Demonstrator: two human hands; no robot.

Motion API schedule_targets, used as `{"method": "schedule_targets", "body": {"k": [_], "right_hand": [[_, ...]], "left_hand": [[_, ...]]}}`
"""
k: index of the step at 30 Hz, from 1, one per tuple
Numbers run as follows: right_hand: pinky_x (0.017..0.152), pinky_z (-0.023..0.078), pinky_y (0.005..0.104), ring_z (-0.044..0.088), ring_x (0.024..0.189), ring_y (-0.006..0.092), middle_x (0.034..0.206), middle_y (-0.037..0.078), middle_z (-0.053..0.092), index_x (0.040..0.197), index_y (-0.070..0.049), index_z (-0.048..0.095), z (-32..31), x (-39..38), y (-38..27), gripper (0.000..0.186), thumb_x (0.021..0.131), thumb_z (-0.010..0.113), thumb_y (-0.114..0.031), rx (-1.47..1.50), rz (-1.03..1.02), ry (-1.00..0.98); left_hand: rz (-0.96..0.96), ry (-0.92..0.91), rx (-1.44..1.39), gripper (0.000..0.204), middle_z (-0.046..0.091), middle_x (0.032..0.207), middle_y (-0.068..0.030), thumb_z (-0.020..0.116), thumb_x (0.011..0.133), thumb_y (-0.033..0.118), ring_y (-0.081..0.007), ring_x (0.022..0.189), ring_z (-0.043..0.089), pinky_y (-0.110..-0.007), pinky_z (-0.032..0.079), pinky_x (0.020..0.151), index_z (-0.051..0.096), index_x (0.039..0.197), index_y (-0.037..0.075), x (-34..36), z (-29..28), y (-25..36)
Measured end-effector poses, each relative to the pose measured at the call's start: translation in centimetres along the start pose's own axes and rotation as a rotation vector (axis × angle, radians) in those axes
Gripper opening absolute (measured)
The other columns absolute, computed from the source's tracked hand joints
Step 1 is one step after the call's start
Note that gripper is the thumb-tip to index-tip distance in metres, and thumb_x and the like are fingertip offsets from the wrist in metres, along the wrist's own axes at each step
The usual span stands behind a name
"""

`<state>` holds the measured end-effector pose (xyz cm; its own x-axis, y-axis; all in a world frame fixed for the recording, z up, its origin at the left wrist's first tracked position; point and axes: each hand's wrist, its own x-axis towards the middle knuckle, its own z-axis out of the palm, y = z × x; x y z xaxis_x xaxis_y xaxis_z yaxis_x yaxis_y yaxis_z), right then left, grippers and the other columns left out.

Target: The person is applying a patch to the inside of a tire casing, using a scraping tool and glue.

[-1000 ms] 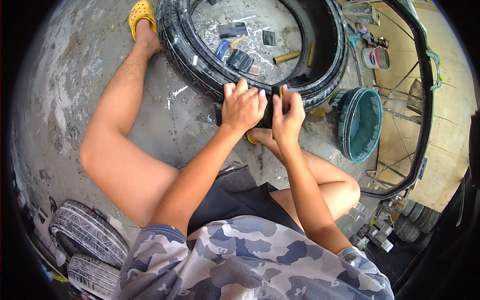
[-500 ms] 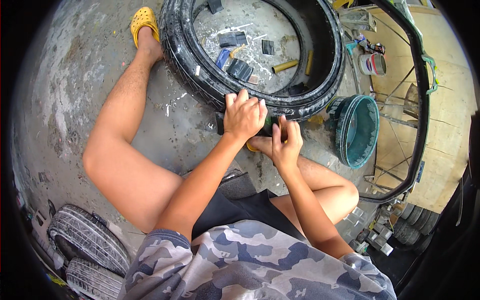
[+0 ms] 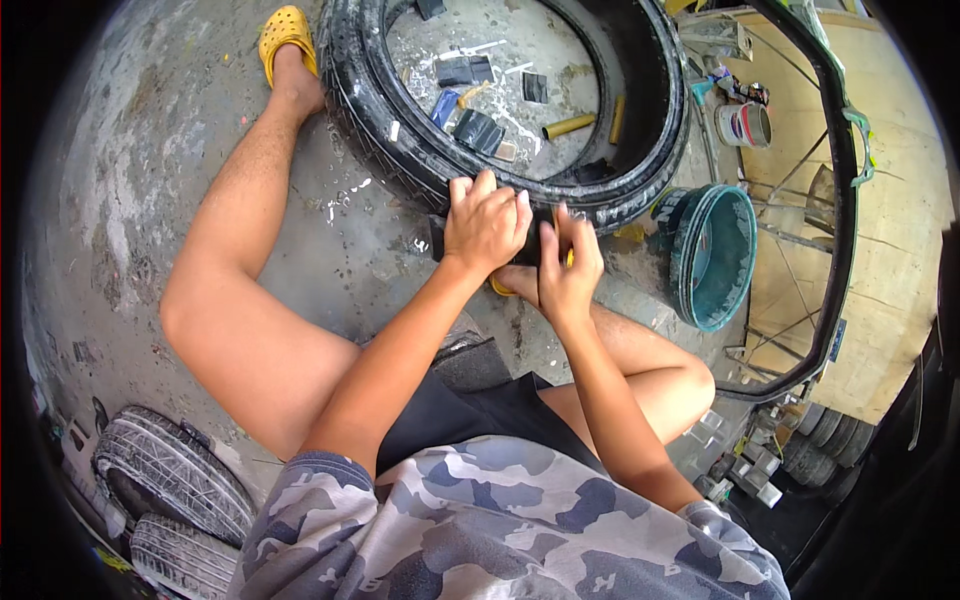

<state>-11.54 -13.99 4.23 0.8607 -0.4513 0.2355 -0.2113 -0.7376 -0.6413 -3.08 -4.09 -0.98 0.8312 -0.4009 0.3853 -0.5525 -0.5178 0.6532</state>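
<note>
A large black tyre (image 3: 385,150) stands in front of me, dusted white on its sidewall. My left hand (image 3: 488,225) is closed over its near edge, fingers bent across the rubber. Beside it my right hand (image 3: 572,262) is held low at the near side of the tyre, thumb and fingers pinched together. Whatever lies between those fingers is hidden and slightly blurred. Dark material shows between the two hands, close to the tyre.
Within the tyre's ring lie black patches (image 3: 479,131) and brown tubes (image 3: 569,126). A teal bucket (image 3: 722,262) stands at right, with a smaller white pail (image 3: 745,126) beyond it and a black-framed wooden panel (image 3: 890,230) alongside. More tyres (image 3: 175,465) sit at lower left.
My right hand has shifted slightly up toward the tyre, its fingers turned a little. The left hand still grips the tyre's edge.
</note>
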Motion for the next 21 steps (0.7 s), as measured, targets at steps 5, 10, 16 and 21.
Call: {"method": "schedule_targets", "body": {"k": [5,10,16,21], "right_hand": [[0.059,0.043,0.031,0.046,0.062,0.0163,0.073,0.009,0.052,0.106,0.005,0.064,0.5,0.4,0.6,0.02,0.087,0.067,0.001,-0.05,-0.085,0.033],[0.071,0.047,0.0402,0.057,0.078,0.0317,0.086,0.017,0.061,0.108,0.005,0.064,-0.5,-0.7,-0.2,0.025,0.084,0.066,0.003,-0.054,-0.024,-0.029],[0.068,0.046,0.0393,0.056,0.074,0.0302,0.083,0.016,0.058,0.104,0.004,0.064,1.4,2.4,-1.7,0.018,0.086,0.065,0.0,0.009,0.039,0.031],[0.065,0.045,0.0268,0.047,0.065,0.0119,0.07,0.005,0.05,0.098,0.004,0.063,-0.5,-2.3,1.8,0.014,0.087,0.069,-0.001,0.0,0.014,0.04]], "left_hand": [[0.007,0.031,-0.008,0.035,0.061,0.069,-0.0077,0.053,0.093,0.021,-0.0264,0.078,0.054,-0.044,0.035,0.074,0.059,0.062,0.006,-0.1,0.6,0.0],[-0.006,-0.002,-0.024,0.034,0.061,0.068,-0.0069,0.052,0.093,0.019,-0.0262,0.077,0.054,-0.043,0.035,0.075,0.059,0.062,0.006,-0.1,0.1,-0.2],[0.001,0.016,-0.027,0.033,0.062,0.068,-0.0076,0.053,0.092,0.018,-0.0261,0.079,0.055,-0.043,0.036,0.075,0.061,0.063,0.006,0.3,0.1,-0.3],[0.017,0.003,-0.026,0.035,0.062,0.066,-0.0078,0.052,0.093,0.018,-0.0259,0.078,0.055,-0.043,0.036,0.075,0.059,0.061,0.006,-0.2,0.3,-0.2]]}}
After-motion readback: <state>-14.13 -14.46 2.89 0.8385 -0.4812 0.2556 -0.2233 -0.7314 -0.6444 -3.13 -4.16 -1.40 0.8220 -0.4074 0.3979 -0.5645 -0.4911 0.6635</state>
